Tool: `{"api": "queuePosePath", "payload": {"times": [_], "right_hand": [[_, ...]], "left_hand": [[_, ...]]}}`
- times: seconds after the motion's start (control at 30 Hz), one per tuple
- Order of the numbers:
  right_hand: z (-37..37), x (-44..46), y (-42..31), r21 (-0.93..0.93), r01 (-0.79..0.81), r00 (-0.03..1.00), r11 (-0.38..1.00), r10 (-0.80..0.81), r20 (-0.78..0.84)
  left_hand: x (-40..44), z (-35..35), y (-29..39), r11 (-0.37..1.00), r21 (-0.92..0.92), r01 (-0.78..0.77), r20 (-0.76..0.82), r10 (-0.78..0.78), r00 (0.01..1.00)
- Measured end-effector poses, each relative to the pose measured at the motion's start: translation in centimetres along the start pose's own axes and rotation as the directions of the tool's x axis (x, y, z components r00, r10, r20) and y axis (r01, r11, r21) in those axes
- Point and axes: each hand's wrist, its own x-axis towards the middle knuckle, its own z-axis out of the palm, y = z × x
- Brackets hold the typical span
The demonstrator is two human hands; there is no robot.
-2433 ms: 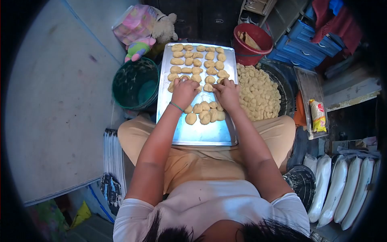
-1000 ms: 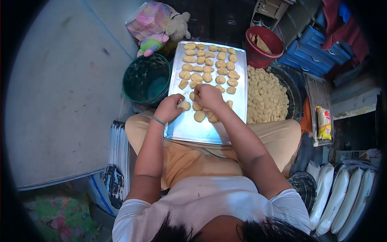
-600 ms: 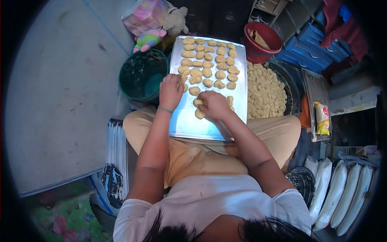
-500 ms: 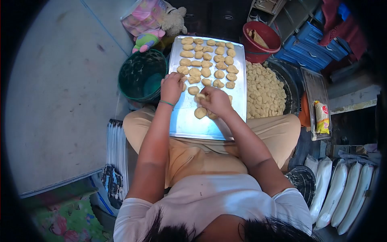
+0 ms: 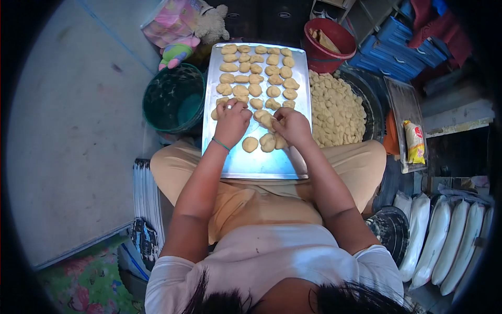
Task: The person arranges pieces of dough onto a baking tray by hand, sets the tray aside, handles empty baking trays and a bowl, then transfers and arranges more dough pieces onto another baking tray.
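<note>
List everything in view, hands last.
Tray: one, silver, centre
Dough pieces: dozens, tan, on tray
Dough heap: one, tan, right of tray
Basin: one, dark, around heap
Left bucket: one, green, left of tray
Right bucket: one, red, beyond heap
Drawers: several, blue, upper right
Packet: one, yellow, right
Bags: several, white, lower right
Plush bear: one, cream, upper left
Panel: one, grey, left
Left hand: one, green wristband, at dough pieces
Right hand: one, bare, at dough pieces

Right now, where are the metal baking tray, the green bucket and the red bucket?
Metal baking tray (image 5: pixel 248 166), head view: bare near end.
Green bucket (image 5: pixel 166 88), head view: inner wall.
Red bucket (image 5: pixel 325 65), head view: outer wall below the rim.
</note>
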Motion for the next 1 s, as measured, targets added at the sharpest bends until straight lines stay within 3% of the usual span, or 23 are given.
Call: {"api": "queuePosePath", "payload": {"times": [0.03, 0.13, 0.17, 0.27, 0.37, 0.47, 0.57, 0.67, 0.77, 0.87, 1.0], "right_hand": [[0.4, 0.0, 0.8, 0.018, 0.075, 0.996, 0.997, -0.074, -0.052], [0.6, -0.1, 1.7, 0.014, 0.096, 0.995, 0.995, -0.096, 0.003], [0.4, -0.2, 1.8, 0.021, 0.082, 0.996, 0.996, -0.083, 0.029], [-0.1, -0.2, 2.1, 0.101, -0.018, 1.000, 0.995, 0.019, -0.009], [0.1, 0.0, 2.5, -0.019, -0.062, 0.995, 0.998, 0.061, -0.079], [0.7, -0.1, 3.5, -0.084, -0.080, 0.992, 0.993, 0.071, -0.106], [-0.7, -0.8, 3.6, 0.001, 0.019, 0.993, 1.000, -0.019, -0.120], [-2.0, -1.0, 4.9, -0.151, 0.067, 0.990, 0.986, -0.046, 0.136], [-2.5, -0.3, 5.2, 0.009, -0.061, 0.975, 0.998, 0.057, 0.213], [-1.3, 0.8, 3.3, 0.073, -0.207, 0.978, 0.976, 0.205, 0.028], [-0.5, 1.3, 4.4, 0.116, -0.128, 0.988, 0.985, 0.137, -0.075]], "left_hand": [[0.1, -0.2, 0.4, 0.999, -0.038, 0.028, -0.027, -0.029, 0.999], [0.4, -0.7, 1.8, 0.979, -0.173, -0.107, -0.154, 0.081, 0.985], [0.3, -0.5, 1.7, 0.975, -0.183, -0.127, -0.060, 0.118, 0.991], [0.3, 0.7, 1.3, 0.990, -0.123, -0.072, -0.009, 0.071, 0.997], [0.3, 0.3, 2.1, 0.996, -0.073, -0.044, -0.042, 0.041, 0.998], [0.5, 0.2, 3.4, 0.978, -0.170, -0.119, -0.100, 0.103, 0.990], [1.0, 1.1, 3.8, 0.977, -0.126, -0.173, -0.065, 0.166, 0.984], [1.3, 1.8, 4.0, 0.986, -0.108, -0.128, -0.074, 0.121, 0.990], [1.6, 1.9, 4.0, 0.983, -0.123, -0.136, -0.080, 0.127, 0.989], [1.8, 1.8, 4.3, 0.985, -0.136, -0.106, -0.023, 0.104, 0.994], [2.4, 1.6, 4.6, 0.990, -0.115, -0.081, -0.081, 0.072, 0.994]]}}
